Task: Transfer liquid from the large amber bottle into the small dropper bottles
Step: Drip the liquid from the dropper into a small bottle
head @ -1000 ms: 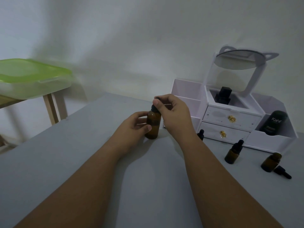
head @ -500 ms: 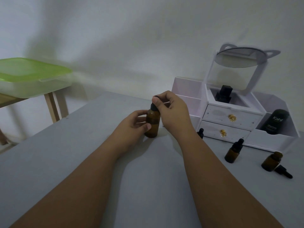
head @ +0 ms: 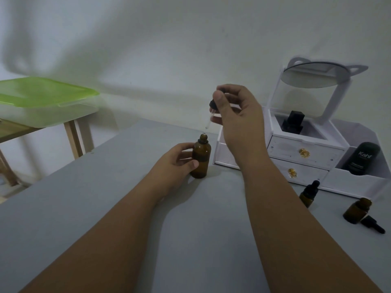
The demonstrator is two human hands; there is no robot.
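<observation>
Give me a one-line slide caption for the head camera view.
Right hand lifts dropper above the open large amber bottle, steadied on the table by left hand.

Large bottle center frame on table, left hand at its left, dropper in right hand above it. Organizer right; two small bottles lower right before it.

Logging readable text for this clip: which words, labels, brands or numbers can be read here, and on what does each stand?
"Kahf": white lettering on the black bottle in the right compartment of the white organizer.
Smaller print below that word: too blurred to read.
Large amber bottle, small dropper bottles, dropper, black bottle under the mirror, green-lidded container: no text visible.
</observation>
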